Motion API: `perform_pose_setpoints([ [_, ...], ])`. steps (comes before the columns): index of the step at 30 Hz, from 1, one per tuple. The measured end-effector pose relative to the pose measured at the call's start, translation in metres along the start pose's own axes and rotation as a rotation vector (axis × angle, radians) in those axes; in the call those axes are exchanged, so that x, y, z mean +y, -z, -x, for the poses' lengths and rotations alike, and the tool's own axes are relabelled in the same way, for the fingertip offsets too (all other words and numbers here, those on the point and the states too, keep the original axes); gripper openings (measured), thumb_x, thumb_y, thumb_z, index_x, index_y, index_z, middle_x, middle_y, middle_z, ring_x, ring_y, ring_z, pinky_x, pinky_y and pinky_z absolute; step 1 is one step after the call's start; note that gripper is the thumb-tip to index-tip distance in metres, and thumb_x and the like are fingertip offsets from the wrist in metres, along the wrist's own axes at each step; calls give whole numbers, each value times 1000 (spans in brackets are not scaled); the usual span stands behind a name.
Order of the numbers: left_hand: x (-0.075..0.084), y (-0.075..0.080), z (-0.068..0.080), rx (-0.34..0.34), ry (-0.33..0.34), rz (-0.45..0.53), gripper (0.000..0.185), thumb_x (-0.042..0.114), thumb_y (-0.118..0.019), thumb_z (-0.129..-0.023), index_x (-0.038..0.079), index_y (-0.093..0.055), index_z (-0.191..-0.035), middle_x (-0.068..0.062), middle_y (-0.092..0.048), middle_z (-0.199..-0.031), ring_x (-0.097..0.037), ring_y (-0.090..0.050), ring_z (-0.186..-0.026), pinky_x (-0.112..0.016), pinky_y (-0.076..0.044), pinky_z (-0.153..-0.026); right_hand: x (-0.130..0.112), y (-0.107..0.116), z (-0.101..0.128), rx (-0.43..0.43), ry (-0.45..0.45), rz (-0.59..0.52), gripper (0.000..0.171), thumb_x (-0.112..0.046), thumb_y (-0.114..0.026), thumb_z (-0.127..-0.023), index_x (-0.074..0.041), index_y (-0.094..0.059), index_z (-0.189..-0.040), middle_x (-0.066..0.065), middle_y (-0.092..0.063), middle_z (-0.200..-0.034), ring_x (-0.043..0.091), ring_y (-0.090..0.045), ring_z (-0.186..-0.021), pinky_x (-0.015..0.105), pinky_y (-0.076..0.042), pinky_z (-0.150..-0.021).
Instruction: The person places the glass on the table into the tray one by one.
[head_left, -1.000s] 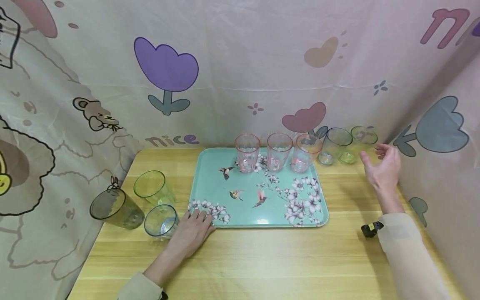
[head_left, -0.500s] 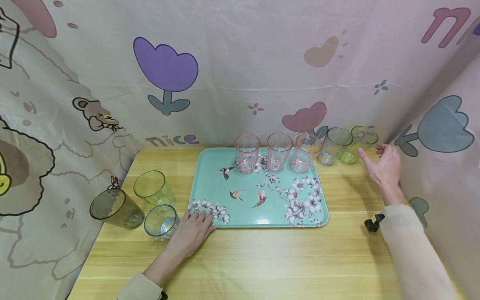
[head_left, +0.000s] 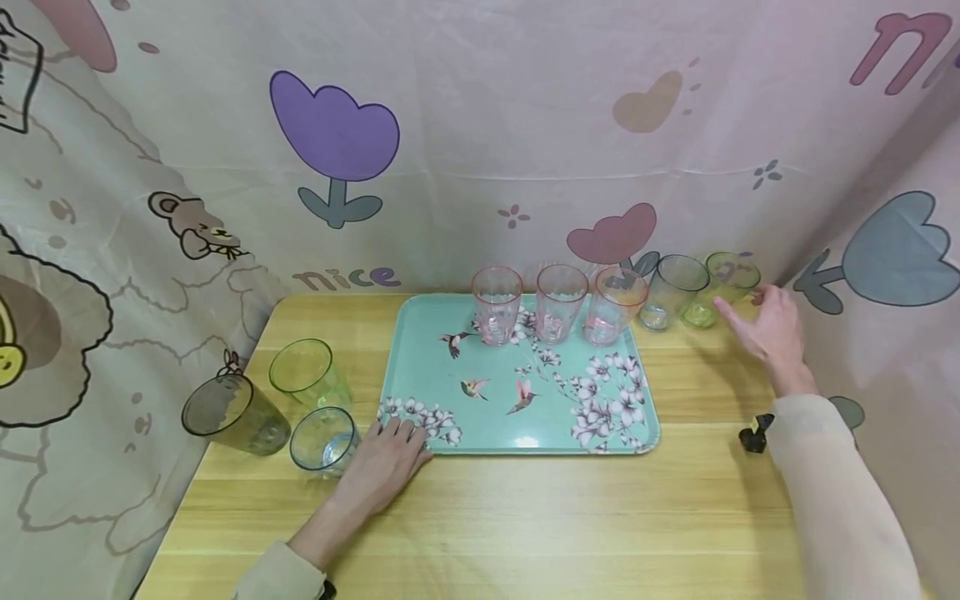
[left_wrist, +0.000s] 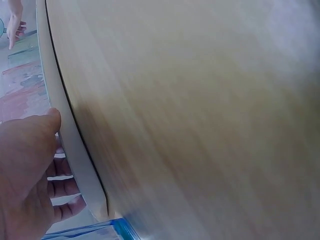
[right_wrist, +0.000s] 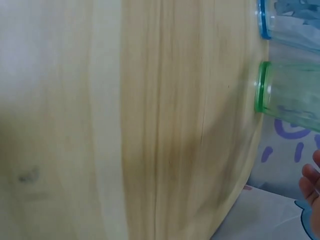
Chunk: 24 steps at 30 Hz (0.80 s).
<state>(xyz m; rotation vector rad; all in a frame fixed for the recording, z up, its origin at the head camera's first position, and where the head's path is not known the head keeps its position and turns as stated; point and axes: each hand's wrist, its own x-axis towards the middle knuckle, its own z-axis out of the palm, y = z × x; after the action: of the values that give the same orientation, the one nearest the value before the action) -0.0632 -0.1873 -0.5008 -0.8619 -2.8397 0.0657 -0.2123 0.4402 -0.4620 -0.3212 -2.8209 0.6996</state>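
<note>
**Right hand closing in on the green glass at the far corner**

The right hand (head_left: 771, 333) was out at the back right of the bench (head_left: 525, 517), fingers spread and loosely extended, gripping nothing. Its fingertips sat just beside the green glass (head_left: 723, 287), which stood upright off the tray, at the end of the row by the curtain (head_left: 480, 142); whether they were actually touching it, the head view did not settle. In the right wrist view that green glass (right_wrist: 287, 95) showed with a bare gap between it and the fingers (right_wrist: 311, 180), so the grasp looked not yet made.

Next to it stood a grey glass (head_left: 671, 290), also off the tray. Three pink glasses (head_left: 558, 302) lined the back edge of the teal tray (head_left: 420, 367).

The left hand (head_left: 384, 467) lay flat and relaxed on the bench, fingertips resting on the tray's near left corner, holding nothing, steadying it by the look of things. Three more glasses (head_left: 311, 404) waited at its left.

As a judgement: this was the reach stage. The next move called for the fingers to wrap the green glass around its wall, clear of the grey neighbour close alongside, then a straight lift
</note>
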Motion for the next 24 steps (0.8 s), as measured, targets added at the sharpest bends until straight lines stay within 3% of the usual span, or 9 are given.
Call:
perform_pose_setpoints([
  [9, 0, -1, 0, 3, 0, -1, 29, 41, -62, -105, 13, -60, -101, -6, -65, -94, -26, -63, -91, -49, -56, -88, 5, 7, -13, -82, 3, 117, 106, -80, -45, -96, 17, -39, -139, 39, -42, -132, 53, -44, -113, 70, -42, -93],
  [19, 0, -1, 0, -2, -1, -9, 28, 43, -61, -105, 14, -61, -103, -4, -64, -94, -24, -61, -90, -45, -54, -85, 5, 8, -22, -85, 47, 208, 107, -82, -42, -95, 19, -45, -128, 40, -45, -124, 56, -42, -112, 70, -37, -101],
  [24, 0, -1, 0, -11, 6, 9, 28, 42, -61, -105, 14, -61, -104, -5, -64, -95, -24, -61, -91, -46, -54, -86, 4, 10, -25, -91, 57, 245, 113, -84, -39, -95, 23, -44, -132, 42, -44, -125, 59, -42, -114, 71, -36, -102],
])
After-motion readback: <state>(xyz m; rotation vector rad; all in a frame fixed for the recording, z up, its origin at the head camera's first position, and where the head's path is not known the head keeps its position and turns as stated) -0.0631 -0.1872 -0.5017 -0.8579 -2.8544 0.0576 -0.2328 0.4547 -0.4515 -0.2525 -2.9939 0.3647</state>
